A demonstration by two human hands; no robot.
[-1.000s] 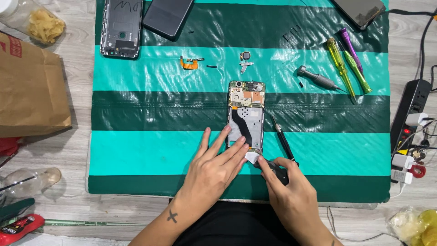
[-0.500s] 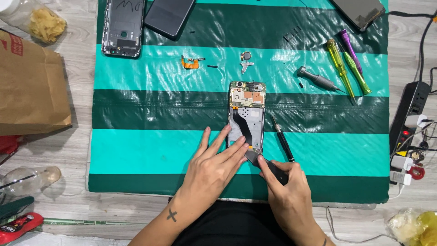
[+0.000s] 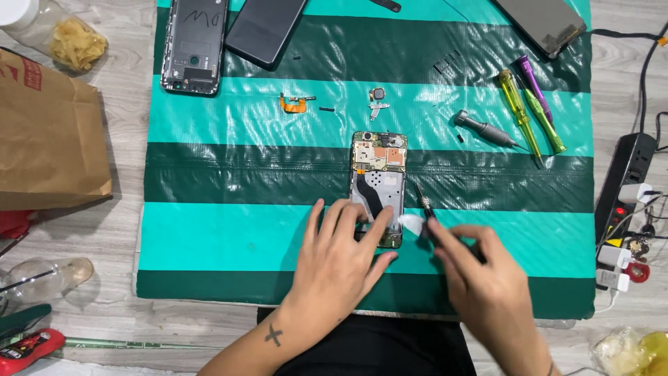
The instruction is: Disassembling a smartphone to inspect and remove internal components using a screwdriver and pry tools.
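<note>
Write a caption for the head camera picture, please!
Left hand steadies an opened phone on a striped mat; right hand holds a white scrap.

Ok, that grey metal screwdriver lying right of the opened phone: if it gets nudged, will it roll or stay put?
The grey screwdriver looks round-bodied and lies flat on the striped mat, so a sideways nudge would probably roll it. The mat's wrinkled surface may stop it soon. It looks solid metal, so likely heavy for its size and stiff.

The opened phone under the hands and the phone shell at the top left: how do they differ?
The opened phone shows a circuit board and metal plate; the phone shell is a dark, nearly bare frame. The left hand rests on the opened phone; the shell lies untouched, apart. Both lie flat on the striped mat.
</note>
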